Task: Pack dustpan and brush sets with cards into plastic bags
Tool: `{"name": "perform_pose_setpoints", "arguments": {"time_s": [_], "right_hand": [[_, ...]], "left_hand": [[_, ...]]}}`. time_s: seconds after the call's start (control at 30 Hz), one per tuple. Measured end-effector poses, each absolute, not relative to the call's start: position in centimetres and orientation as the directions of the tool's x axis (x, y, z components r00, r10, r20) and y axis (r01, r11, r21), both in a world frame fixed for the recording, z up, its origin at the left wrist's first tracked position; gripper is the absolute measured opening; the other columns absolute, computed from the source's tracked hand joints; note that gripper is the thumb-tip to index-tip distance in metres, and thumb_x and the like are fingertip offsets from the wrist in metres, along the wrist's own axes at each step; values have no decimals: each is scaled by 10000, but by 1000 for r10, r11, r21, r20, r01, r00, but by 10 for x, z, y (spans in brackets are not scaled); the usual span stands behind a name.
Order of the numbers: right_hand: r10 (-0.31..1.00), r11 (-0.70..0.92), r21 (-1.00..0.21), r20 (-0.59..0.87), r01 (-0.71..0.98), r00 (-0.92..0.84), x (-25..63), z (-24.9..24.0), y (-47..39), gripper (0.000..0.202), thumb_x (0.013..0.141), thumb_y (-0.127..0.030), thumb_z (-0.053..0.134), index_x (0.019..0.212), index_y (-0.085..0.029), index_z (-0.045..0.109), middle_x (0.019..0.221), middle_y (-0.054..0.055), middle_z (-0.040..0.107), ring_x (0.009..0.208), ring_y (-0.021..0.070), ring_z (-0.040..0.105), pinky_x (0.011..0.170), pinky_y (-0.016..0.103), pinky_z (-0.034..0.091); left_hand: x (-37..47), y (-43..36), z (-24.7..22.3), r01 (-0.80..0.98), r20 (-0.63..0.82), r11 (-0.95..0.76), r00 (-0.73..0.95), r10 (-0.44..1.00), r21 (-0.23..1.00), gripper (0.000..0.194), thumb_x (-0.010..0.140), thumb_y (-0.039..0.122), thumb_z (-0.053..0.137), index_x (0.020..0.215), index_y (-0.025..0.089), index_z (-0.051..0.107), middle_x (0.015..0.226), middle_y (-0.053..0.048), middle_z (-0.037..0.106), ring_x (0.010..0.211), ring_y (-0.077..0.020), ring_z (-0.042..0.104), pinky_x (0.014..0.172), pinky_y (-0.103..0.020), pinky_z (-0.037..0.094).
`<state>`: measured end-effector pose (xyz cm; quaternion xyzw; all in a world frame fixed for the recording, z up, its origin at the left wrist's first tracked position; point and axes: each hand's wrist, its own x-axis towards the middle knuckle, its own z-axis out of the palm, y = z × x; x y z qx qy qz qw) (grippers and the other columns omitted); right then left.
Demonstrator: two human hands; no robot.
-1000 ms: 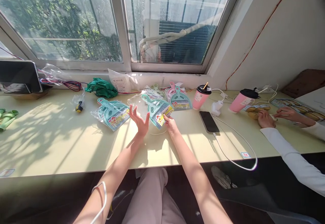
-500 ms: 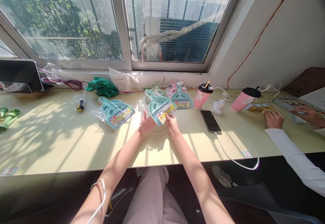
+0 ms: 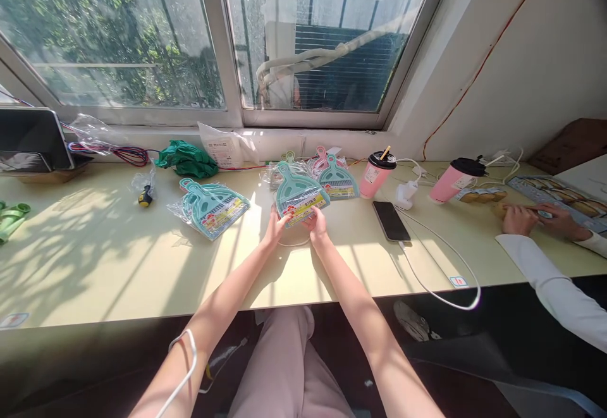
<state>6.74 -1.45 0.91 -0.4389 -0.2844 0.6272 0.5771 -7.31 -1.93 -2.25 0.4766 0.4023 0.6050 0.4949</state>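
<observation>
pale yellow table [image 3: 118,272] under bagged dustpan sets [image 3: 211,206], two pink cups [image 3: 373,181] and a phone [image 3: 391,221]

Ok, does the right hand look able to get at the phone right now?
Likely yes, if freed: the right hand holds the wrapped teal dustpan, but the phone lies seemingly within reach to its right, with nothing visible standing between them.

Head-worn view forward-down across table [image 3: 118,266]
</observation>
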Motion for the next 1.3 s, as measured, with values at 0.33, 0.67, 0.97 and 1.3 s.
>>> {"name": "perform_pose_setpoints", "arguments": {"time_s": [0.33, 0.67, 0.97, 1.3], "right_hand": [[976, -49, -865, -147, -500, 158, 75, 4, -11, 388, 852, -527, 701, 1134, -261, 677, 1071, 63, 783, 1019, 219, 759, 894, 360, 646], [916, -2, -848, -214, -529, 339, 88, 3, -1, 326, 865, -526, 705, 1045, -263, 637, 1010, 39, 790, 1013, 185, 753, 955, 322, 625], [987, -132, -872, -73, -471, -142, 55, -1, -24, 332, 721, -453, 851, 862, -198, 691, 809, 61, 785, 872, 271, 781, 787, 385, 643], [986, -46, -793, -132, -608, 98, 65, -3, -10, 251, 743, -335, 825, 882, -216, 653, 873, 46, 795, 841, 217, 767, 771, 336, 655]], "left_hand": [[-60, -32, -19, -235, 191, -195, -39, 981, 952, 764, 803, 555, 825, 1428, 242, 516, 1314, -131, 727, 1300, -372, 652, 1131, -567, 495], [-67, -10, -27, -372, -82, 136, 157, 984, 918, 795, 816, 886, 585, 1143, 177, 732, 1155, -196, 773, 1257, -403, 666, 1183, -585, 417], [-100, -35, -2, -792, -105, 165, 127, 986, 587, 567, 1078, 530, 355, 1289, 122, 688, 1176, -163, 770, 1322, -370, 618, 1133, -533, 485], [-76, -26, -2, -826, -81, 155, 132, 988, 543, 748, 1032, 708, 382, 1440, 124, 611, 1313, -171, 732, 1405, -358, 576, 1165, -512, 463]]}}
